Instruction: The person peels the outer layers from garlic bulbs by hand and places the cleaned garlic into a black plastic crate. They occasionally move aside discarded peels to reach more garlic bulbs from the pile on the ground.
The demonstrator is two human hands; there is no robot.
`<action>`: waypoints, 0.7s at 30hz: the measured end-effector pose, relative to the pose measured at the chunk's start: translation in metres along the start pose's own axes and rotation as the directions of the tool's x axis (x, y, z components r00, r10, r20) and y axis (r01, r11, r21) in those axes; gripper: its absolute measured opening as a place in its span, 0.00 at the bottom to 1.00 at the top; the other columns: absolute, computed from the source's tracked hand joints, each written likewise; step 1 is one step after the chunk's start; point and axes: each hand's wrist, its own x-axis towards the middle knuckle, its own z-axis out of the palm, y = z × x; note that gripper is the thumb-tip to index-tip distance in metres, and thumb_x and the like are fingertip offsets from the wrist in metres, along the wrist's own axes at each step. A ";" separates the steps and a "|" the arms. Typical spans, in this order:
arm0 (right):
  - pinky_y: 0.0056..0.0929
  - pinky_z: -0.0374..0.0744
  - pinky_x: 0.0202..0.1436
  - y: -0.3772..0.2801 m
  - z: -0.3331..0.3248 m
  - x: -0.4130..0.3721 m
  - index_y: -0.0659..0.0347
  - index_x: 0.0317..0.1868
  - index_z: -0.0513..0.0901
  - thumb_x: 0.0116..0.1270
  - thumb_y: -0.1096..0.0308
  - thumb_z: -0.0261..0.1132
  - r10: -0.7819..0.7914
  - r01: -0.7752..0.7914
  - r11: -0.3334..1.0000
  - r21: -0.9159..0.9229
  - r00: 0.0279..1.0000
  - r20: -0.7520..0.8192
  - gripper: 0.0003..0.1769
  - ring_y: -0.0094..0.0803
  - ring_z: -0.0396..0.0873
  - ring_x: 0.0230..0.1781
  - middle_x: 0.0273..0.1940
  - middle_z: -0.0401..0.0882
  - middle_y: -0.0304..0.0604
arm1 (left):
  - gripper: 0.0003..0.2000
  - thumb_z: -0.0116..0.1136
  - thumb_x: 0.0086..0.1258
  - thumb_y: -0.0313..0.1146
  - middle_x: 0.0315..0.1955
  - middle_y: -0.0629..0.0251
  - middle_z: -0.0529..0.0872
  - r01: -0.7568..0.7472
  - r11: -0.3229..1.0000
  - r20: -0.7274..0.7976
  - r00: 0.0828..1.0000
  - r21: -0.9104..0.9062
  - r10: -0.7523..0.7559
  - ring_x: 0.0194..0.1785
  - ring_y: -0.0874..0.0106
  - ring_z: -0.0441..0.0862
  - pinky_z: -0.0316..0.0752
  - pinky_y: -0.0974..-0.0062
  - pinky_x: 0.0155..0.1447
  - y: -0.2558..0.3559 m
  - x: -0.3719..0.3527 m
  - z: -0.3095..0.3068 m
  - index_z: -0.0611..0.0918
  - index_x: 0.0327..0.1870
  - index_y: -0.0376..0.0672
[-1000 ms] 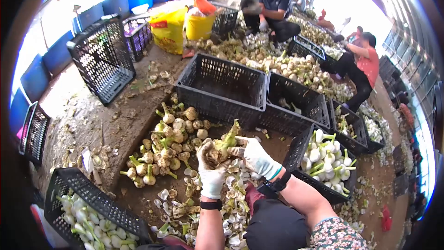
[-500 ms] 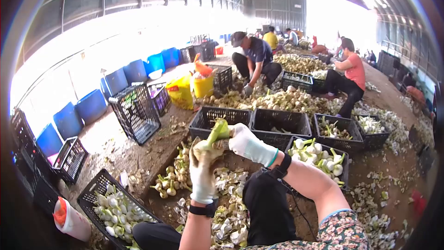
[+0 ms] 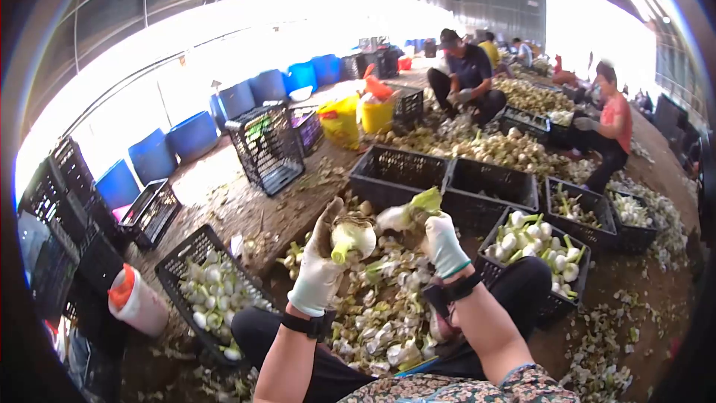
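My gloved left hand [image 3: 319,265] is closed around a white garlic bulb [image 3: 353,239] with a short green stem that points down toward me and brownish roots on its far side. To its right, my gloved right hand [image 3: 445,248] grips a strip of pale and green outer skin [image 3: 409,212], held apart from the bulb. Below both hands, a heap of peeled garlic skins [image 3: 384,321] covers the ground between my legs. Unpeeled bulbs lie partly hidden behind my left hand.
Cleaned garlic fills a black crate [image 3: 195,242] at my left and another crate [image 3: 538,254] at my right. Two black crates [image 3: 399,179] [image 3: 488,194] stand ahead. A white bucket [image 3: 140,302] is at lower left. Co-workers [image 3: 471,75] [image 3: 608,130] sit by a garlic pile [image 3: 492,153].
My hands have come down and moved apart. The skin in my right hand is now away from the bulb in my left. My view has turned left.
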 end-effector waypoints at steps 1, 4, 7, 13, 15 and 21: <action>0.45 0.83 0.53 0.024 -0.060 0.025 0.69 0.54 0.81 0.67 0.69 0.64 0.154 -0.135 0.939 -0.317 0.987 0.035 0.17 0.46 0.85 0.46 0.47 0.85 0.53 | 0.47 0.65 0.54 0.11 0.60 0.58 0.79 0.012 1.000 -0.062 0.998 0.012 -0.011 0.57 0.67 0.81 0.81 0.72 0.58 -0.002 -0.008 -0.002 0.57 0.78 0.43; 0.34 0.80 0.56 0.029 -0.007 -0.026 0.67 0.53 0.84 0.61 0.63 0.73 -0.180 0.274 -0.066 -0.960 0.943 0.281 0.22 0.43 0.84 0.51 0.50 0.85 0.54 | 0.47 0.56 0.53 0.07 0.59 0.62 0.76 0.058 0.954 -0.072 0.997 0.294 -0.039 0.58 0.70 0.79 0.79 0.73 0.59 -0.025 -0.016 -0.032 0.57 0.78 0.46; 0.35 0.79 0.55 0.010 0.039 -0.040 0.69 0.51 0.85 0.62 0.65 0.72 -0.010 0.353 0.345 -0.870 0.928 0.373 0.20 0.44 0.84 0.50 0.49 0.85 0.54 | 0.47 0.61 0.54 0.11 0.59 0.62 0.75 0.161 0.920 -0.152 0.982 0.358 -0.113 0.57 0.73 0.78 0.76 0.75 0.60 -0.053 -0.023 -0.049 0.56 0.78 0.43; 0.43 0.80 0.47 0.030 0.042 -0.027 0.68 0.39 0.86 0.63 0.61 0.68 0.112 0.434 0.070 -0.898 0.891 0.440 0.16 0.52 0.82 0.42 0.38 0.83 0.56 | 0.43 0.71 0.51 0.16 0.60 0.60 0.73 0.243 0.678 -0.190 0.970 0.693 -0.153 0.61 0.71 0.73 0.73 0.73 0.65 -0.077 -0.017 -0.071 0.63 0.71 0.40; 0.44 0.79 0.45 0.035 0.045 -0.025 0.69 0.33 0.84 0.63 0.53 0.67 0.255 0.416 -0.125 -0.901 0.891 0.376 0.22 0.53 0.82 0.40 0.35 0.81 0.57 | 0.43 0.72 0.51 0.17 0.60 0.60 0.73 0.241 0.674 -0.166 0.971 0.698 -0.175 0.61 0.70 0.74 0.73 0.73 0.65 -0.085 -0.016 -0.081 0.63 0.71 0.40; 0.44 0.80 0.45 0.060 0.034 -0.009 0.66 0.37 0.84 0.61 0.57 0.65 0.346 0.380 -0.162 -0.911 0.886 0.308 0.18 0.49 0.85 0.40 0.37 0.83 0.56 | 0.43 0.73 0.52 0.18 0.60 0.57 0.74 0.224 0.648 -0.130 0.973 0.728 -0.191 0.59 0.69 0.76 0.74 0.71 0.64 -0.102 -0.012 -0.105 0.63 0.70 0.39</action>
